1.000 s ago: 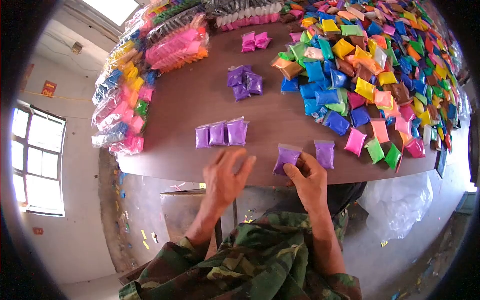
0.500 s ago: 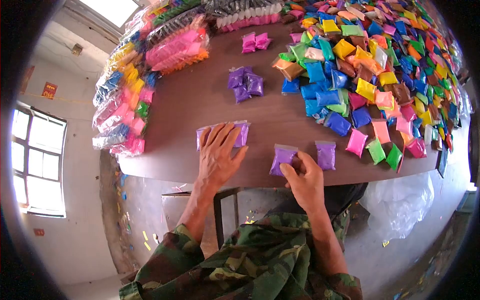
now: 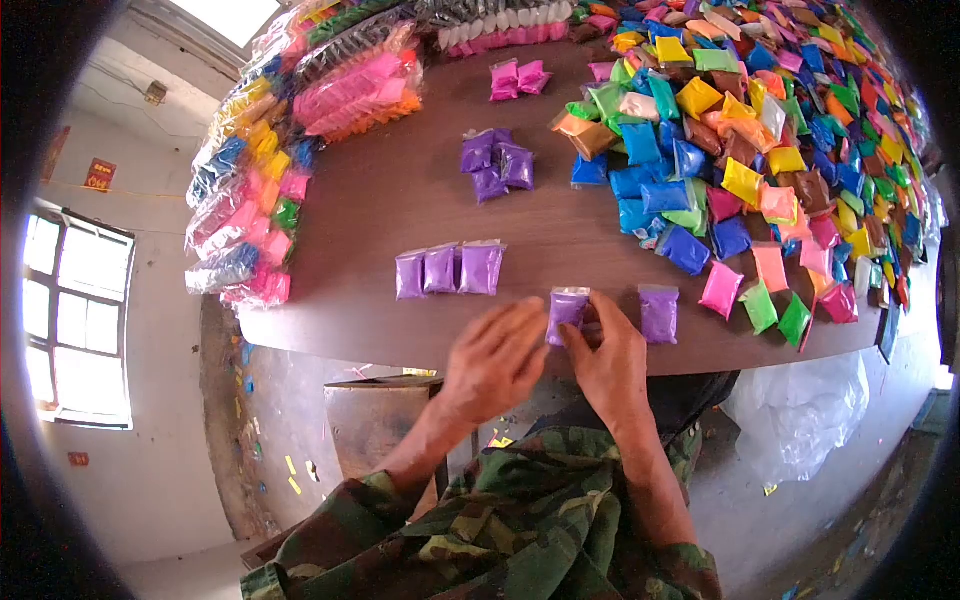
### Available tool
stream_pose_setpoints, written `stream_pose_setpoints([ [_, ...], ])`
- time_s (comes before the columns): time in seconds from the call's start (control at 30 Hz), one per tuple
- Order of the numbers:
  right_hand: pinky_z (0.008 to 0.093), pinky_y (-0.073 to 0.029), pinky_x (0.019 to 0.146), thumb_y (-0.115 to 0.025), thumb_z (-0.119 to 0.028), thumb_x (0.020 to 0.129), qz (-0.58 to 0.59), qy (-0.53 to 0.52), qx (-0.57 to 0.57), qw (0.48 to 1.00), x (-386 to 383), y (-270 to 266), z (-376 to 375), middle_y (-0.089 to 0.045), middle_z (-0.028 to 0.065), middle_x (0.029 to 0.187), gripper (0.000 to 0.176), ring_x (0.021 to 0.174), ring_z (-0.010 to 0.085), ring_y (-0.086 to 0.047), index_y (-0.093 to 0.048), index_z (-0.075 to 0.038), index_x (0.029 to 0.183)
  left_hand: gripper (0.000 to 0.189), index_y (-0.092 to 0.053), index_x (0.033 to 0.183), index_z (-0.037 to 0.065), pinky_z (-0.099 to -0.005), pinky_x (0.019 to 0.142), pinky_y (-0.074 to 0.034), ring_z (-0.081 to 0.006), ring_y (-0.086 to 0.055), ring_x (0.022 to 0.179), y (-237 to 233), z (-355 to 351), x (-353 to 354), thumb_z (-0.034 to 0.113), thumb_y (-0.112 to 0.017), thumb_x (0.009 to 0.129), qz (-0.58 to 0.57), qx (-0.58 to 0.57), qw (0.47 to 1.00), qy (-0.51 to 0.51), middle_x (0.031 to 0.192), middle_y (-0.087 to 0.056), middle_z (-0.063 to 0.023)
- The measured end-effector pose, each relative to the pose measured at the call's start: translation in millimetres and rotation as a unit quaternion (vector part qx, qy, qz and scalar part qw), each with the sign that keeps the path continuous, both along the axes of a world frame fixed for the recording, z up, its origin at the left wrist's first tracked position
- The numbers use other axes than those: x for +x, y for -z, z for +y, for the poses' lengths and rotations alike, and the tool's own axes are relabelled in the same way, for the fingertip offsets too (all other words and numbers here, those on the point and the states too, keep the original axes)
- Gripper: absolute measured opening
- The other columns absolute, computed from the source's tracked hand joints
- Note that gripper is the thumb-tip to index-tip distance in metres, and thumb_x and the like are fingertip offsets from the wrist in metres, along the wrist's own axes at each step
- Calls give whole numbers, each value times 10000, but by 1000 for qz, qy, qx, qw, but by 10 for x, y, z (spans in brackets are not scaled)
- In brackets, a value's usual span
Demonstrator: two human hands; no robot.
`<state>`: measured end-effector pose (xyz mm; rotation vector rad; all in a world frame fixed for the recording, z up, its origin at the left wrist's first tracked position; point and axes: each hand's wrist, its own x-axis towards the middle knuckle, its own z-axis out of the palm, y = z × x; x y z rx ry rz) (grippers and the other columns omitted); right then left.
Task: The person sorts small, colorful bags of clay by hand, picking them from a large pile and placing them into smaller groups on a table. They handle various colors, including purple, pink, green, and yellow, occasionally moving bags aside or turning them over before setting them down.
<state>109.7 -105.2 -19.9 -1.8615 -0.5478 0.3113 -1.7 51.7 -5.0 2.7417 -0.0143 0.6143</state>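
Note:
My right hand (image 3: 612, 352) pinches a small purple packet (image 3: 567, 314) between thumb and fingers at the table's near edge. My left hand (image 3: 497, 358), somewhat blurred, is just left of that packet, fingers stretched out and holding nothing. Beyond it, three purple packets (image 3: 440, 270) lie side by side in a row. Another purple packet (image 3: 658, 314) rests alone to the right of my right hand. Farther back sits a small group of darker purple packets (image 3: 497, 164).
A large heap of mixed-colour packets (image 3: 740, 180) covers the table's right side. Clear bags of sorted packets (image 3: 355, 95) line the left and back. Two pink packets (image 3: 519, 79) lie near the back. A wooden stool (image 3: 375, 420) and a clear plastic bag (image 3: 800, 410) are below the table edge.
My left hand has moved right and nearer, off the row of purple packets, towards the packet in my right hand. The right hand stays nearly in place, still gripping its packet.

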Motion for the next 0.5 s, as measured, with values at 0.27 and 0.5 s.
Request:
stream_pose_setpoints([
  [0.27,445,-578,799,-739,-45,907,-182,51,-114,975,-173,-261,-223,-706,200,1095,435,959,389,-705,-638,-9,1328,515,-684,1315,41,-464,1020,-534,-344,-629,1286,143,-228,88,122,-812,823,37,-10,999,21,1426,-648,-130],
  [0.5,347,-589,655,-732,-69,945,-173,123,-24,977,-112,-99,-691,-709,133,1048,205,763,255,-709,-722,-25,1145,502,-701,1291,54,-452,993,-516,-312,-627,1260,197,-346,125,187,-843,827,14,15,1000,2,1402,-661,-93],
])
